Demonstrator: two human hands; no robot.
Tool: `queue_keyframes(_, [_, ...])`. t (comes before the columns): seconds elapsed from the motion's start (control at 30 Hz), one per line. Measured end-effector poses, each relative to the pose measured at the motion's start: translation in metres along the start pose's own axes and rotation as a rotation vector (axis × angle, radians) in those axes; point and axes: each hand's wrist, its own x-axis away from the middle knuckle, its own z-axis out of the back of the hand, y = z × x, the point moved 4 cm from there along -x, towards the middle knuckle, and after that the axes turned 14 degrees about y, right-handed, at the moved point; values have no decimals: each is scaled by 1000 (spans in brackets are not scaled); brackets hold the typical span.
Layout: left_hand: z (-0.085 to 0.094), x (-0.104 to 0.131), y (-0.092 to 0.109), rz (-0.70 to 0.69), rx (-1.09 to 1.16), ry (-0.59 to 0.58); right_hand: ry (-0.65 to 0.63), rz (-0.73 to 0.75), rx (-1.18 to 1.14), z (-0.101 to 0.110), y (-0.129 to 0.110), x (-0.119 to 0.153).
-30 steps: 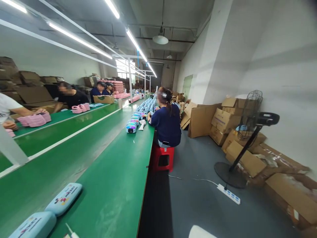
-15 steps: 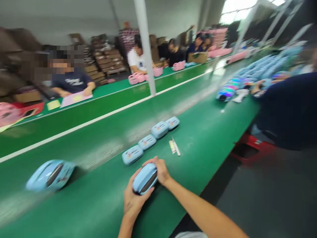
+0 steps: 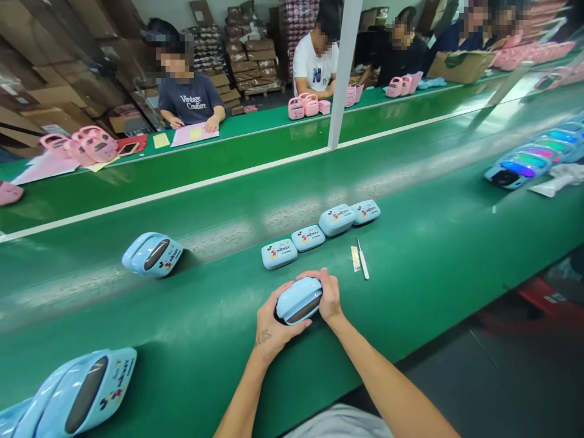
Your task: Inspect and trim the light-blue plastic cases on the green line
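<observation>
Both hands hold a light blue rounded plastic device (image 3: 294, 299) with a dark grey panel, just above the green bench. My left hand (image 3: 272, 325) wraps its left end, thumb along the near side. At the right end, my right hand (image 3: 330, 297) grips it with bent fingers. Beyond it lies a slanting row of several light blue covers (image 3: 279, 253) printed with a mouse figure and "MICKEY". A thin white-handled tool (image 3: 363, 260) rests to the right of the row, beside a small pale strip (image 3: 354, 258).
Another blue device (image 3: 155, 254) sits on the belt at left, and more blue devices (image 3: 86, 389) stand at the near left corner. Lit blue devices (image 3: 520, 167) line the right. A white post (image 3: 343, 79) rises mid-view. Across the line, people sit by pink devices (image 3: 303, 106).
My view has swung left, so the bench things appear farther right and the near-left blue devices have come into view. My hands keep their hold on the blue device.
</observation>
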Motion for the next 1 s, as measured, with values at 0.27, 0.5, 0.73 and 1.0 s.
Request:
queue_keyframes(0.27, [2, 2, 5, -59, -26, -22, -92, -3, -26, 6, -1, 2])
queue_keyframes(0.5, [1, -3, 6, -42, 18, 34, -5, -29, -23, 2, 8, 3])
queue_keyframes(0.73, [6, -1, 19, 238, 232, 76, -133, -157, -129, -2, -7, 2])
queue_keyframes(1.0, [12, 13, 40, 403, 464, 88, -275, -155, -187, 9, -48, 29])
